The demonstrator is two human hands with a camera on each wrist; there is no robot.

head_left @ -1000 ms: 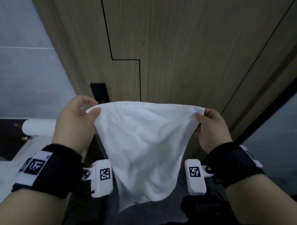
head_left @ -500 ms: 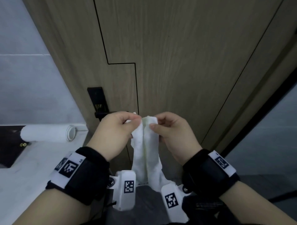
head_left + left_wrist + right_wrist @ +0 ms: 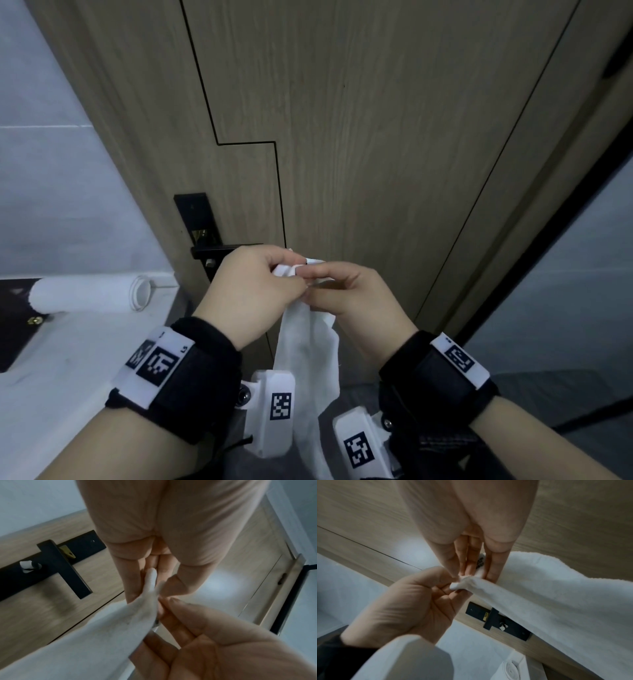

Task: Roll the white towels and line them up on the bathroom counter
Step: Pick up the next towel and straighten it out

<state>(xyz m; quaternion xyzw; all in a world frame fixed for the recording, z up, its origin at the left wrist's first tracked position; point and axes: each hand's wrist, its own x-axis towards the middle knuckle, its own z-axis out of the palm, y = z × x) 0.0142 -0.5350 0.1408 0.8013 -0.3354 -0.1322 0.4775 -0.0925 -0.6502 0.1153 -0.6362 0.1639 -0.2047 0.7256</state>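
The towel (image 3: 310,359) runs off the bottom edge; the rolled towel (image 3: 85,294) has its left end blurred.

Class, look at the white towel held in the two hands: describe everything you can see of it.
The white towel is soft, fuzzy terry cloth, folded lengthwise so it hangs as a narrow doubled strip before the wooden door. Its top corners are gathered together, pinched by the left hand and right hand. A small label shows near the right fingers. Its lower end is out of view.

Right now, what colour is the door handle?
Black; the door handle shows best in the left wrist view.
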